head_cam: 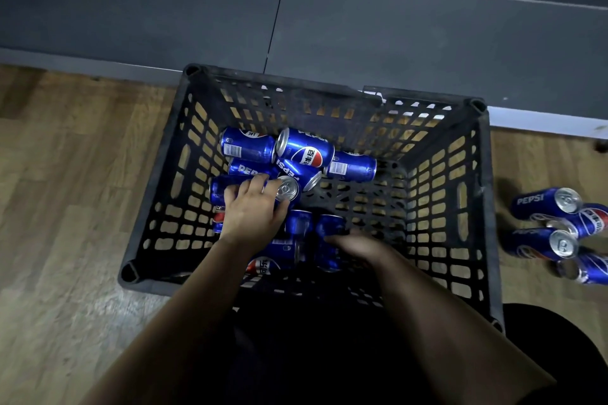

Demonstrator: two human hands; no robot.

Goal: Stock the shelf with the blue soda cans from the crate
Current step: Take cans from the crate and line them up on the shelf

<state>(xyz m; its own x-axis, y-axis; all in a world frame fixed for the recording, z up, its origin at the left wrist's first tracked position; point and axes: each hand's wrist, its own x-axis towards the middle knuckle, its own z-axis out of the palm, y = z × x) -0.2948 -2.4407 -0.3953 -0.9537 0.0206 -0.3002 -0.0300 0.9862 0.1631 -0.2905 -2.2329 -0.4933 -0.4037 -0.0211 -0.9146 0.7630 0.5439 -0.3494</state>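
A black slotted plastic crate [460, 194] stands on the floor and holds several blue soda cans, most lying on their sides. My left hand [251, 210] reaches into the crate's left half and grips one can [286, 188] whose silver top faces up. My right hand [357, 245] is lower in the crate, its fingers curled round another blue can [330, 228]. More cans [307, 149] lie piled toward the crate's far left. The dark grey shelf [362, 29] runs across the top of the view, behind the crate.
Several blue cans [556, 202] lie on the wooden floor [65, 174] to the right of the crate. The crate's right half shows bare mesh bottom. A dark shape sits at the lower right corner.
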